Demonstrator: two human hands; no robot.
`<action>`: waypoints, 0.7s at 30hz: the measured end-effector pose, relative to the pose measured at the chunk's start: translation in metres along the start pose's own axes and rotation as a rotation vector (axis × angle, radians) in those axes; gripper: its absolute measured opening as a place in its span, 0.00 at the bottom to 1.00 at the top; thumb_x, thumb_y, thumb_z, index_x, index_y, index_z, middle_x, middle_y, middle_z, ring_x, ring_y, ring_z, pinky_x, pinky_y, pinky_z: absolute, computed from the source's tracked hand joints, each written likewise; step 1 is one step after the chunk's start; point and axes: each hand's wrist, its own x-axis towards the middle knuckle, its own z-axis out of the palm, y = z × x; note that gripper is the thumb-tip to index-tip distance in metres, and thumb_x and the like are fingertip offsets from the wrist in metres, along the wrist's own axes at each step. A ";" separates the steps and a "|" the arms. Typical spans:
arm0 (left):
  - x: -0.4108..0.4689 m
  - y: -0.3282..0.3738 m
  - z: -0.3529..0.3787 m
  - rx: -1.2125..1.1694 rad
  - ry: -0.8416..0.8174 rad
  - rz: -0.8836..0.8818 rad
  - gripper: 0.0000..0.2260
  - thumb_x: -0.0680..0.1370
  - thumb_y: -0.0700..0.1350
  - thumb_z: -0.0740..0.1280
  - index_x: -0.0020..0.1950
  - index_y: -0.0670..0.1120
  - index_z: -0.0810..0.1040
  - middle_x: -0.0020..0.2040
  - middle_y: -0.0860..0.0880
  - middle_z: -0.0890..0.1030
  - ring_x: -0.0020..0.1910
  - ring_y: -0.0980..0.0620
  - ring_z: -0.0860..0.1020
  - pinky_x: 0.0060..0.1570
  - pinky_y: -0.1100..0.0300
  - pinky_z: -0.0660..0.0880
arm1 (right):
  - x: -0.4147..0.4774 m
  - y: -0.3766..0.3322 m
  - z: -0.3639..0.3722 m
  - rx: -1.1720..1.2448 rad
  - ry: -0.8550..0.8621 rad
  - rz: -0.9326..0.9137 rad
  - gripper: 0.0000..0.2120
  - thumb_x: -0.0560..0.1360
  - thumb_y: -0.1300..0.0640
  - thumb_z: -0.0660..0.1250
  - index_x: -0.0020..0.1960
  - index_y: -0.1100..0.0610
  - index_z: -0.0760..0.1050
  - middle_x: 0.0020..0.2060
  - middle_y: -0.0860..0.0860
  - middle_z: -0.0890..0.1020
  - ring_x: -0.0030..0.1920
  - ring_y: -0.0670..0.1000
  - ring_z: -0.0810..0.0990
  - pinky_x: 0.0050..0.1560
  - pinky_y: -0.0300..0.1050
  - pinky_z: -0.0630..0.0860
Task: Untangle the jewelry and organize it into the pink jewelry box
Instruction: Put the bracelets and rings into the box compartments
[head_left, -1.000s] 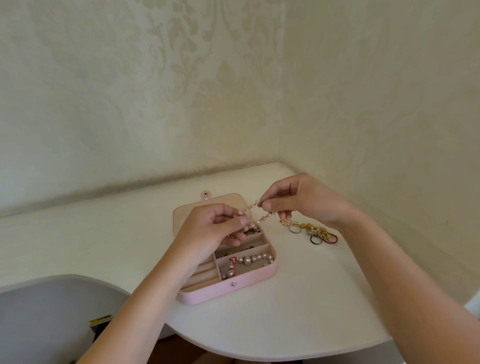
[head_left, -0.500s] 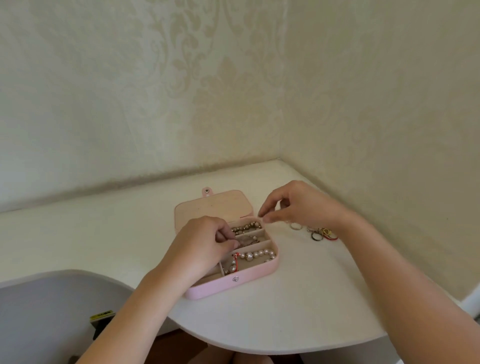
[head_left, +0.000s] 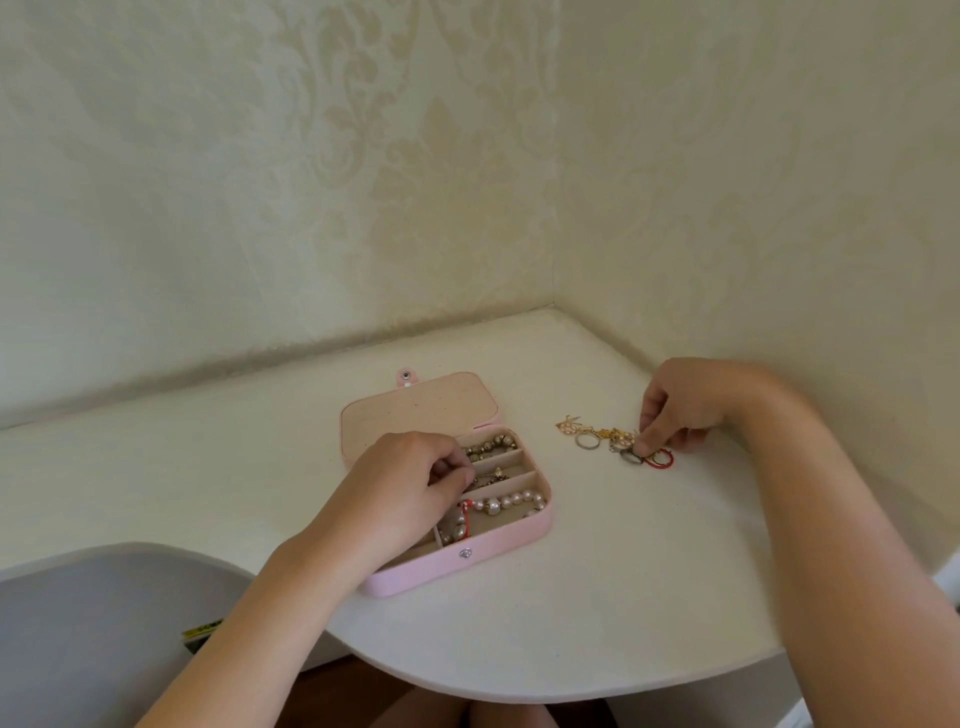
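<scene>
The pink jewelry box (head_left: 457, 569) lies open on the white table, its lid (head_left: 415, 410) flat behind it. A gold bead bracelet (head_left: 491, 446) fills the back compartment. A pearl bracelet (head_left: 511, 501) with a red cord (head_left: 467, 512) lies in the front one. My left hand (head_left: 400, 486) covers the box's left side, fingers curled, pinching a thin beaded chain (head_left: 488, 475) in the middle compartment. To the right of the box sits the tangled jewelry (head_left: 608, 439): gold chains, rings and a red loop. My right hand (head_left: 685, 410) reaches down onto it, fingertips pinching at its right end.
Patterned walls meet in a corner just behind and to the right of the table (head_left: 597, 597), whose front edge curves. A grey rounded surface (head_left: 93, 623) lies at lower left, with a small yellow-and-black object (head_left: 200, 631) beside it.
Both hands held the thin chain stretched above the box. My left hand lowered it into the middle compartment; my right hand let go and moved right onto the tangled pile.
</scene>
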 end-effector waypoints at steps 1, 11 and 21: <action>0.001 0.000 0.000 0.001 -0.002 0.000 0.04 0.76 0.47 0.67 0.43 0.52 0.81 0.35 0.60 0.77 0.37 0.64 0.74 0.33 0.71 0.65 | 0.000 -0.001 0.001 -0.010 -0.008 0.001 0.05 0.65 0.58 0.77 0.36 0.57 0.81 0.29 0.51 0.81 0.32 0.49 0.77 0.29 0.35 0.72; 0.000 0.003 -0.003 -0.104 -0.009 -0.038 0.04 0.75 0.46 0.68 0.41 0.52 0.82 0.35 0.57 0.80 0.36 0.63 0.76 0.35 0.72 0.68 | -0.002 0.000 -0.008 0.111 0.171 -0.159 0.04 0.69 0.61 0.73 0.36 0.57 0.80 0.29 0.49 0.80 0.29 0.45 0.76 0.37 0.36 0.71; 0.020 0.033 -0.002 -0.700 0.000 -0.080 0.04 0.71 0.45 0.73 0.45 0.50 0.83 0.42 0.49 0.84 0.40 0.56 0.79 0.47 0.62 0.74 | -0.017 -0.020 -0.008 0.705 0.049 -0.554 0.05 0.72 0.68 0.67 0.40 0.61 0.77 0.36 0.57 0.82 0.34 0.48 0.79 0.38 0.36 0.78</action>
